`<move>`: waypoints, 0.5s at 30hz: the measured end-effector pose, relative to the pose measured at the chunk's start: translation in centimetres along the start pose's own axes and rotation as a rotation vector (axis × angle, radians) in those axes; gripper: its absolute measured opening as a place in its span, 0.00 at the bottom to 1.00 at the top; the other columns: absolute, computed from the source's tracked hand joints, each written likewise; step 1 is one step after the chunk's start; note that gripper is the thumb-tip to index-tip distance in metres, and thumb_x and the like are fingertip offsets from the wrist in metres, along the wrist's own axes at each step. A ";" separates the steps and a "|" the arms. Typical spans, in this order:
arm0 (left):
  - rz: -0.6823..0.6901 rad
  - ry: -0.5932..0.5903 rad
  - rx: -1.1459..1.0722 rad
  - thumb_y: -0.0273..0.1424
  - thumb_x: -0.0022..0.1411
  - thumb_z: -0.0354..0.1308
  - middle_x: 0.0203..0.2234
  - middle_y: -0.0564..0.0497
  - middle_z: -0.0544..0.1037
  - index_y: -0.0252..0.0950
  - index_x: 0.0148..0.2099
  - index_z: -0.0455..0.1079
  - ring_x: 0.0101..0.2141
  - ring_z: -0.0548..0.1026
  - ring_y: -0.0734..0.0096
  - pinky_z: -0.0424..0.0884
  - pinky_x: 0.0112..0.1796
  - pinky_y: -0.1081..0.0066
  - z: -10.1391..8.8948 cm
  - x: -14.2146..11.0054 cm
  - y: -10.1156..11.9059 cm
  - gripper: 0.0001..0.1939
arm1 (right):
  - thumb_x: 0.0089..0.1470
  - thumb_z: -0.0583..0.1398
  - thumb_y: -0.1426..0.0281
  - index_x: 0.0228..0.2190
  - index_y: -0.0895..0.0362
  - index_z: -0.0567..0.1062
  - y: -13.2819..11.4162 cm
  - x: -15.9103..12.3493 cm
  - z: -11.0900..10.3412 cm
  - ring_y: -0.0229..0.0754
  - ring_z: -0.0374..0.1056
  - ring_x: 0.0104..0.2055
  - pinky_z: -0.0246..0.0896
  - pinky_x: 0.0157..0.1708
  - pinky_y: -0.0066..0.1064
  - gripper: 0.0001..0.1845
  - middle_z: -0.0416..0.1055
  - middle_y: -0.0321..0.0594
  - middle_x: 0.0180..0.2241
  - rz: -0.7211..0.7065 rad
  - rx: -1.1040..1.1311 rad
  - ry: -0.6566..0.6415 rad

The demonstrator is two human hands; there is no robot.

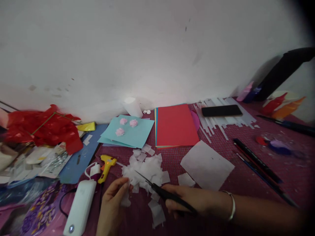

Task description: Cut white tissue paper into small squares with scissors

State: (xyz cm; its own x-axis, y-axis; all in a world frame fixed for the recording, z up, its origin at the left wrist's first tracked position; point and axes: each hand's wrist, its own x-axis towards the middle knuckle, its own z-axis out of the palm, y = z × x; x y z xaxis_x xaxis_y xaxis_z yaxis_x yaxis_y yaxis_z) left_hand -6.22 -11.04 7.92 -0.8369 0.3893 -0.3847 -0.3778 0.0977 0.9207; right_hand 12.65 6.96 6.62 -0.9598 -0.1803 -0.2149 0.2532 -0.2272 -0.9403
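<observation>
My right hand (pixel 194 200) grips a pair of black scissors (pixel 159 190), blades pointing left toward a heap of small white tissue pieces (pixel 147 168). My left hand (pixel 114 200) pinches a white tissue piece (pixel 126 200) at the heap's near left edge, close to the blade tips. A silver bangle (pixel 232 206) circles my right wrist. A yellow glue gun (pixel 106 166) lies just left of the heap.
A white power bank (pixel 80 206) lies at the near left. A teal sheet (pixel 130 132) carries three pink tissue flowers. Behind are a red paper stack (pixel 175 126), a white sheet (pixel 206 165), a phone (pixel 221 110), pencils (pixel 258 165) and red crumpled paper (pixel 44 129).
</observation>
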 end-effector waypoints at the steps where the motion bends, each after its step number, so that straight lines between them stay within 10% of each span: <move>1: 0.020 0.003 -0.014 0.32 0.37 0.73 0.21 0.55 0.78 0.36 0.35 0.74 0.21 0.73 0.77 0.66 0.22 0.82 0.1 0.1 -0.4 0.20 | 0.54 0.57 0.50 0.45 0.62 0.64 0.2 0.0 -0.1 0.30 0.58 0.26 0.52 0.22 0.20 0.29 0.61 0.33 0.28 0.016 0.020 0.002; 8: -0.047 -0.281 -0.061 0.29 0.42 0.70 0.35 0.52 0.79 0.40 0.51 0.67 0.20 0.68 0.82 0.63 0.21 0.80 2.4 1.5 -0.6 0.32 | 0.54 0.58 0.50 0.43 0.60 0.65 -0.2 0.4 -0.5 0.29 0.59 0.25 0.52 0.22 0.20 0.27 0.62 0.32 0.27 -0.003 -0.023 0.028; 15: 0.016 -0.296 0.037 0.31 0.42 0.69 0.15 0.63 0.65 0.35 0.49 0.68 0.15 0.60 0.83 0.54 0.18 0.81 4.2 3.5 1.2 0.29 | 0.52 0.58 0.48 0.40 0.60 0.65 -0.1 -0.8 -0.8 0.29 0.61 0.25 0.54 0.22 0.20 0.28 0.63 0.32 0.27 0.050 0.035 0.062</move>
State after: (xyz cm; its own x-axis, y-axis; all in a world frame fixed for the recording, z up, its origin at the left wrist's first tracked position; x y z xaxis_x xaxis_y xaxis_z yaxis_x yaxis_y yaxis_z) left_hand -7.98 -5.72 7.96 -0.6886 0.6409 -0.3391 -0.3460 0.1206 0.9305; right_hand 13.29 7.89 6.72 -0.9511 -0.1334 -0.2784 0.3043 -0.2533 -0.9183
